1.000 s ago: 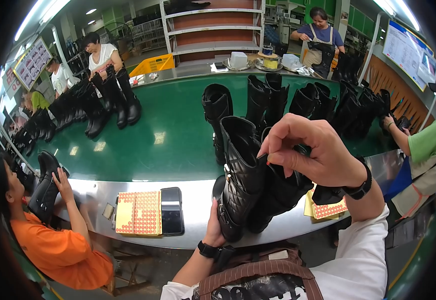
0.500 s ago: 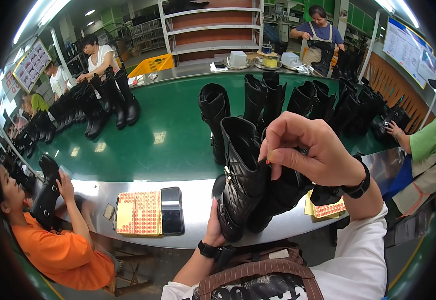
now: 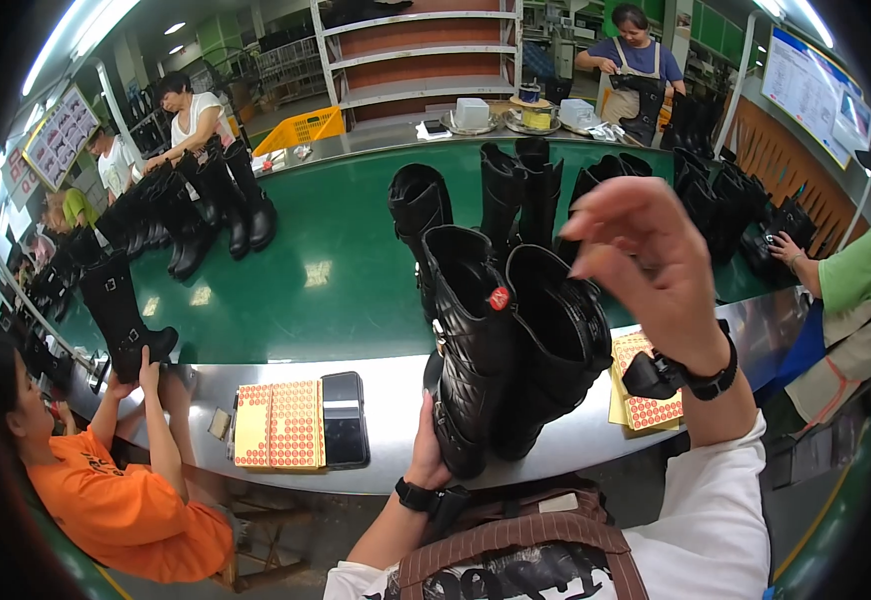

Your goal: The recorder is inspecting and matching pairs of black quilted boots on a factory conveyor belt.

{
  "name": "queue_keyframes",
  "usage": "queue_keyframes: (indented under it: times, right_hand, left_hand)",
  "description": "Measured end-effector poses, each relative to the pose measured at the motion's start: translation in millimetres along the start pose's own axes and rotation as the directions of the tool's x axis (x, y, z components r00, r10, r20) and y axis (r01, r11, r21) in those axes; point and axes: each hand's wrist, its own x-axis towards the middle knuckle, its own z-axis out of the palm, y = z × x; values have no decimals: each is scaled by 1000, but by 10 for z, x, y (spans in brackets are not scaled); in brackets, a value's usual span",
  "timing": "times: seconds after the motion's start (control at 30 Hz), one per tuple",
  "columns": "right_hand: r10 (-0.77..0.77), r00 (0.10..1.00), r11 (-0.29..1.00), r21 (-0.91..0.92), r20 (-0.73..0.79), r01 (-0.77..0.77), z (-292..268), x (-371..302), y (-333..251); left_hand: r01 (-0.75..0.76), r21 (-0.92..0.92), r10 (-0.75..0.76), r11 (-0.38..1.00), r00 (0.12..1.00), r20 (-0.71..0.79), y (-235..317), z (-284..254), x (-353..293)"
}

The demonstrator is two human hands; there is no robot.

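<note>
We grip black boots (image 3: pixel 516 340) with left hand (image 3: pixel 428 455) at heel, above desk (image 3: pixel 396 420) edge. Right hand (image 3: pixel 646 265) hovers just above boots, fingers spread, holding nothing. Red sticker (image 3: pixel 499 298) on boot top; phone (image 3: pixel 343 420) left of boots.

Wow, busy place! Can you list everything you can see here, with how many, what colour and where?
held boots: two, black, at the table's near edge, a small red sticker on one
other boots: many, black, standing along the green belt
belt: one, green, down the middle
sticker sheets: two stacks, orange dots, on the steel ledge
phone: one, black, beside the left sheets
crate: one, yellow, far side
shelves: one rack, pale, at the back
people: several, seated or standing around the belt
left hand: holds the boots low down
right hand: raised above the boots, open
</note>
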Motion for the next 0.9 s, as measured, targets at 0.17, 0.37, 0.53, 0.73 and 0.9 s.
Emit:
queue_keyframes:
  times: [0.17, 0.37, 0.53, 0.73, 0.9]
  right_hand:
    - [-19, 979, 1000, -16, 204, 23, -276, -526, 155]
    - [4, 998, 991, -135, 63, 5, 138, -1039, 521]
    - [-111, 991, 972, -200, 78, 125, 205, -934, 562]
    - [-178, 984, 902, -396, 26, 174, 557, -852, 324]
    - [-253, 967, 905, -347, 26, 246, 914, -807, 314]
  left_hand:
    - [-130, 377, 219, 917, 954, -205, 38, -73, -53]
    - [-809, 584, 854, -74, 251, 456, 27, 37, -443]
    - [-559, 628, 700, -541, 113, 705, -17, 236, -556]
    - [-332, 789, 531, -518, 598, 600, 78, 749, -789]
    - [-159, 929, 694, -334, 626, 357, 73, 972, -705]
